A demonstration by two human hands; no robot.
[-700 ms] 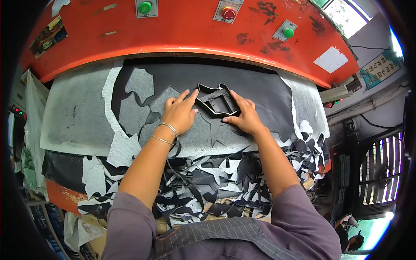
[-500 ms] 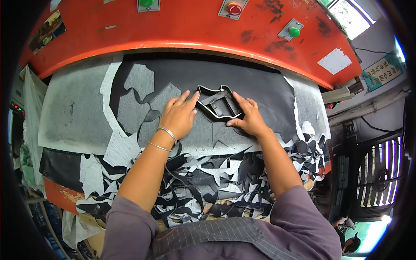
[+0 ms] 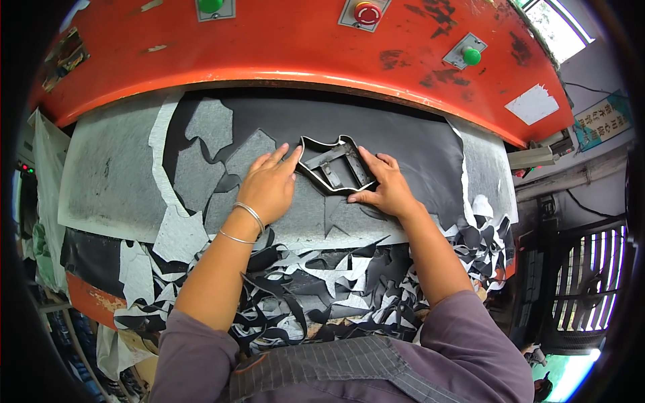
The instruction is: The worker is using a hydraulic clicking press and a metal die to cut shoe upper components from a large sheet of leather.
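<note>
At twelve o'clock I am holding the metal frame over the dark sheet, left hand resting loose-fingered at its nine, right hand gripping its three, uneven pressure possibly risking skew into the grey cut shapes.

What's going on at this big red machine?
A person has both bare hands at a shaped metal frame on a black sheet. The left hand has its fingertips at the left side; the right hand holds the right side. Black and pale scraps lie heaped nearer the person.
</note>
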